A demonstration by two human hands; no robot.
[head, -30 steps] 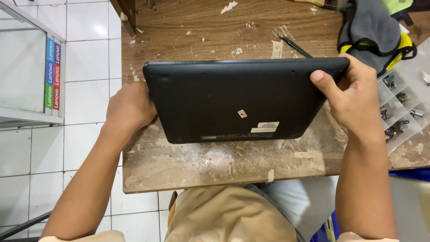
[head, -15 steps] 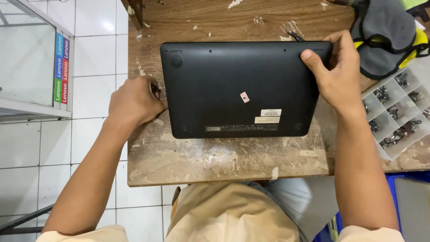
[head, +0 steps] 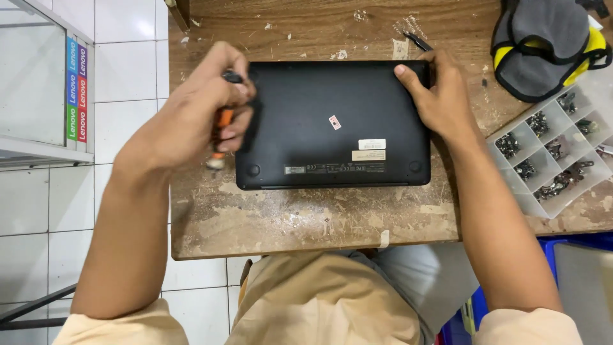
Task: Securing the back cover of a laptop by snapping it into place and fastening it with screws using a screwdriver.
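A black laptop point(head: 332, 124) lies bottom side up on a worn wooden table point(head: 306, 217). My left hand point(head: 191, 112) is raised at the laptop's left edge, closed around a screwdriver point(head: 220, 128) with an orange handle; its tip points down toward the table. My right hand point(head: 434, 96) rests on the laptop's upper right corner, fingers over the far edge and thumb on the base. Small labels are stuck near the laptop's front edge.
A clear compartment box point(head: 555, 153) holding several screws sits at the right. A grey and yellow pouch point(head: 546, 45) lies at the upper right. A thin black tool point(head: 418, 41) lies behind the laptop. A glass cabinet point(head: 38, 83) stands left, over white floor tiles.
My left hand left the laptop's left edge and picked up the orange-handled screwdriver. The laptop now lies flat and steady, with my right hand still on its right corner.
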